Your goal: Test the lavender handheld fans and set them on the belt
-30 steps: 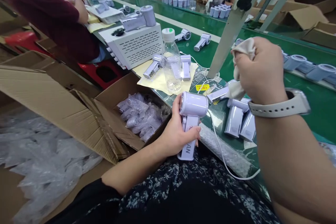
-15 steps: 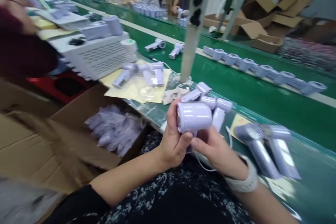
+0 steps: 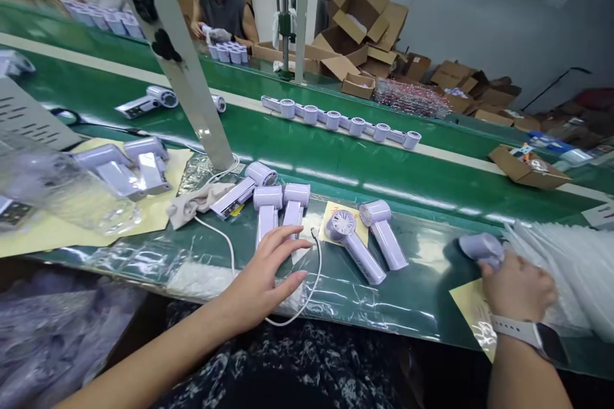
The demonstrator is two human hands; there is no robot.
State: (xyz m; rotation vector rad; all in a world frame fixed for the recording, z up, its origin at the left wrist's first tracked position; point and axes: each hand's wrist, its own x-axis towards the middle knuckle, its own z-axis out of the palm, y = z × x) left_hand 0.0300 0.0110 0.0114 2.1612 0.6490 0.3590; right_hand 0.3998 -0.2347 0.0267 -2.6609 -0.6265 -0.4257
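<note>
My right hand (image 3: pixel 518 284), slightly blurred and wearing a watch, is closed around a lavender handheld fan (image 3: pixel 480 247) at the right of the bench; its handle is hidden by the hand. My left hand (image 3: pixel 261 281) hovers open, fingers spread and holding nothing, beside a thin white cable (image 3: pixel 319 262). Just beyond its fingertips lie two lavender fans, one of them a fan with its handle toward me (image 3: pixel 267 204). Between my hands, a fan with a round grille (image 3: pixel 357 249) rests partly on a yellow sheet, next to another fan (image 3: pixel 384 233).
Clear plastic bags (image 3: pixel 570 275) are stacked at the far right. A green conveyor (image 3: pixel 336 163) carries a row of fan parts (image 3: pixel 333 119). A metal post (image 3: pixel 182 70) rises at the bench's back. More fans (image 3: pixel 146 160) lie on yellow paper at left. Another person (image 3: pixel 223 13) works across.
The fan held in both hands has gone from in front of me; my left hand is now empty and open. My right hand has moved far right with a fan. The view has turned right.
</note>
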